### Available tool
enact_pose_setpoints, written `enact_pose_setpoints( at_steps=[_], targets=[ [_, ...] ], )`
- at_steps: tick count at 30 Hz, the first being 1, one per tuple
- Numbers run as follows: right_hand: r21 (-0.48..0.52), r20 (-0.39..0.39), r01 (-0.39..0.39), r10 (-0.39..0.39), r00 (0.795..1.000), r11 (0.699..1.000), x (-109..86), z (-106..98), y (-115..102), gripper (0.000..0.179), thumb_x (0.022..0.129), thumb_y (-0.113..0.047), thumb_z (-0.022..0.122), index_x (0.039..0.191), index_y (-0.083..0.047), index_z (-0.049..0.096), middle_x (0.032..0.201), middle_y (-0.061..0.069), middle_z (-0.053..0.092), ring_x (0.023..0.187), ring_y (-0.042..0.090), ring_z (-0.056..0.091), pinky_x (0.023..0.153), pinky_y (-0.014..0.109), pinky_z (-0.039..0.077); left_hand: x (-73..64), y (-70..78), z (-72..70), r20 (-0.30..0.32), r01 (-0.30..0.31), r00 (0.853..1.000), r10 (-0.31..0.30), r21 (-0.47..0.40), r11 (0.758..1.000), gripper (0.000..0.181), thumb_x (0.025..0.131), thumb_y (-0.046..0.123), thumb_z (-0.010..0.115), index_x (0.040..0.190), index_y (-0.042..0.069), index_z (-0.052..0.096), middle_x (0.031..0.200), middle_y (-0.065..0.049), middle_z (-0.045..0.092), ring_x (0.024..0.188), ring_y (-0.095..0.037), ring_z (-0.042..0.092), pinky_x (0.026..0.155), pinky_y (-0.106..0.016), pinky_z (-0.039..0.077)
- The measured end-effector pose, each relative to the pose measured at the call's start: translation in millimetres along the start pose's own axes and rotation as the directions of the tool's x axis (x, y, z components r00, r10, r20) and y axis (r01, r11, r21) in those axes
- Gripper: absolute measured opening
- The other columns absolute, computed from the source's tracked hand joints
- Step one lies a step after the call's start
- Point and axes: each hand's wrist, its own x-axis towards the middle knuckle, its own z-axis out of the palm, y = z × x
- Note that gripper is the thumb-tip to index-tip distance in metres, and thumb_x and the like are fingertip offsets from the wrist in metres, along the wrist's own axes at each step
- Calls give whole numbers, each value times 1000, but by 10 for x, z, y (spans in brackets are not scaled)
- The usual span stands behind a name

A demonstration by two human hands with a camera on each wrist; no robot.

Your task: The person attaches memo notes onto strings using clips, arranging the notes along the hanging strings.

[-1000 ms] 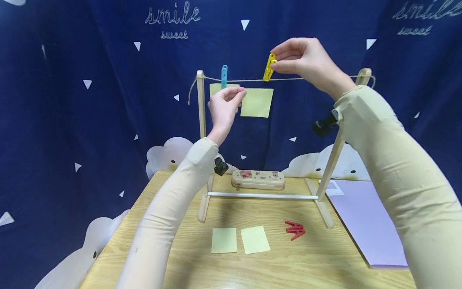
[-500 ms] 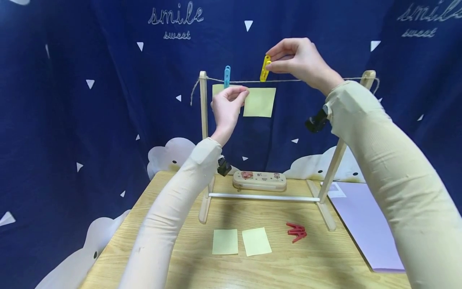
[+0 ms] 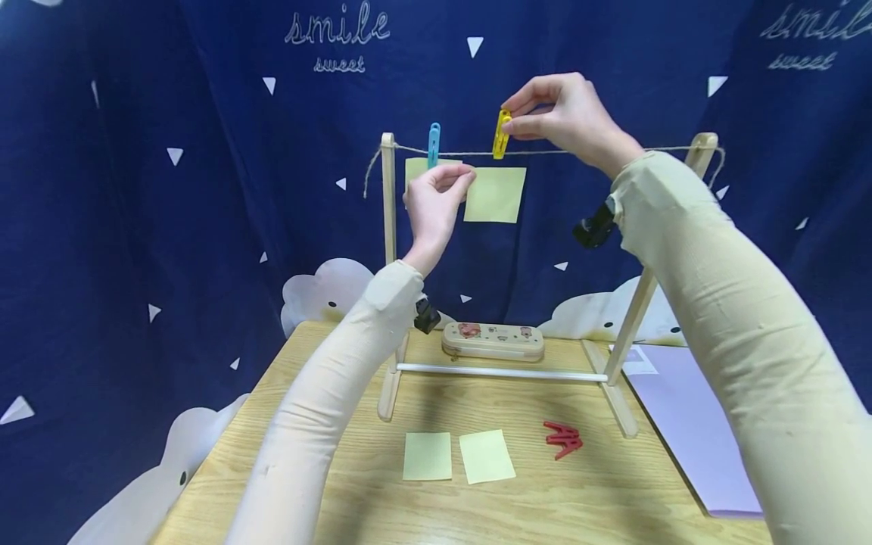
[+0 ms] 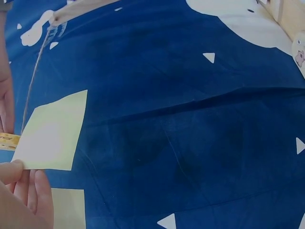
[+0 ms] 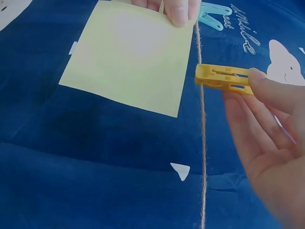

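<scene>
Between thumb and fingers, my left hand [image 3: 436, 208] pinches a pale yellow sticky note [image 3: 496, 195] by its upper left corner. The note hangs just below the twine [image 3: 552, 151]. My right hand [image 3: 572, 117] pinches a yellow clothespin [image 3: 501, 135] by its handle end. In the right wrist view the clothespin's [image 5: 221, 78] tip lies at the twine [image 5: 203, 143], apart from the note's [image 5: 131, 57] edge; I cannot tell if it bites the twine. Left of it, a blue clothespin [image 3: 434, 144] stands on the twine at another sticky note [image 3: 414, 170], partly hidden by my left hand.
The twine runs between the posts of a wooden rack [image 3: 389, 197]. Below lie two sticky notes [image 3: 427, 456] and red clothespins [image 3: 563, 439] on the table [image 3: 341, 477]. A pencil case [image 3: 493, 342] sits behind the rack's bar, and a purple folder [image 3: 695, 424] at the right.
The right hand has shifted slightly left along the twine with the yellow clothespin. The left hand keeps its pinch on the note. The whole head view has drifted a little.
</scene>
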Motion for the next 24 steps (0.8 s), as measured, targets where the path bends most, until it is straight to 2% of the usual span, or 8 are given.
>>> enact_pose_setpoints(
  at_steps=[8,19,24],
  targets=[
    [25,32,-26,25,999,999,0,4,58,29,88,-18,75,113,-4,68,92,-8,69,90,11,71,79,12,55,-1,-3,2,-4,-9,1000,9,7,1000,17,89,13,74,101,2,77,101,-13,78,88,-20,75,72,-19,59],
    [93,62,-51,45,997,994,23,-14,84,25,88,-15,75,109,-4,68,88,-7,70,80,5,70,75,13,56,-2,-8,21,-22,-10,1000,10,6,1000,16,89,12,74,99,0,77,99,-14,78,86,-21,75,70,-20,59],
    [71,72,-45,40,997,996,19,-6,101,25,89,-16,74,110,-5,68,89,-7,70,82,5,70,75,12,56,3,-9,26,-24,-1,1000,1,5,1000,16,89,13,73,100,1,76,99,-14,78,86,-21,76,70,-20,59]
  ],
)
